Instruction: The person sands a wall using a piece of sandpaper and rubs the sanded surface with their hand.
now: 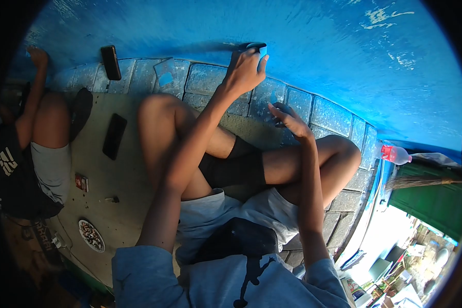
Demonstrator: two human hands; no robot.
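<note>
My left hand [245, 71] is pressed to the blue wall [318, 46], its fingers closed round a folded piece of sandpaper [263, 50]. One side of the piece looks dark and the other blue. Lower and to the right, my right hand [288, 120] hangs above the paving near my crossed legs. Its fingers are apart and nothing shows in them, though shadow darkens the fingertips. A thin, greyish sheet with a blue patch [166, 78] lies on the paving at the wall's foot, left of my left hand.
Another person [49, 123] sits at the left, one hand raised to the wall. One phone [111, 62] leans at the wall; another phone [115, 136] lies on the floor beside a small box [81, 182] and a dish of butts [91, 236]. A bottle [395, 154] and broom [421, 181] are right.
</note>
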